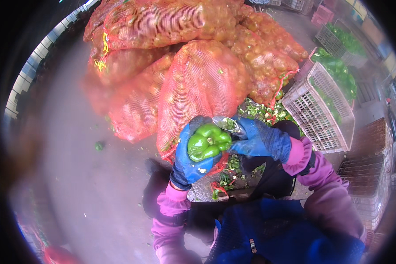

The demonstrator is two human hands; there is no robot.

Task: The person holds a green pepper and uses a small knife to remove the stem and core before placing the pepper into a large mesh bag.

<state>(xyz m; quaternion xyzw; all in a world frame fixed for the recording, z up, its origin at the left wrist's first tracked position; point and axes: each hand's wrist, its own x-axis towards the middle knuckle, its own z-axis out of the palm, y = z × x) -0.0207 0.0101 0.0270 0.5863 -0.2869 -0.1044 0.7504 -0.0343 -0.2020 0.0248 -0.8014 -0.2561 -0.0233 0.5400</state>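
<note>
My left hand, in a blue glove, cups a green bell pepper with its stem-end hollow turned up. Close on its right, my gloved right hand is closed on a metal spoon. The spoon's oval bowl lies at the pepper's upper right edge, with pale green bits in it. Its handle is hidden in my fist. Beyond both hands stands a red mesh sack, bulging with round produce. Pale bits stick to the left glove.
More filled mesh sacks are piled behind. To the right, a plastic crate holds green peppers, and stacked crates stand nearer me. Green trimmings litter the floor around the sacks and below my hands.
</note>
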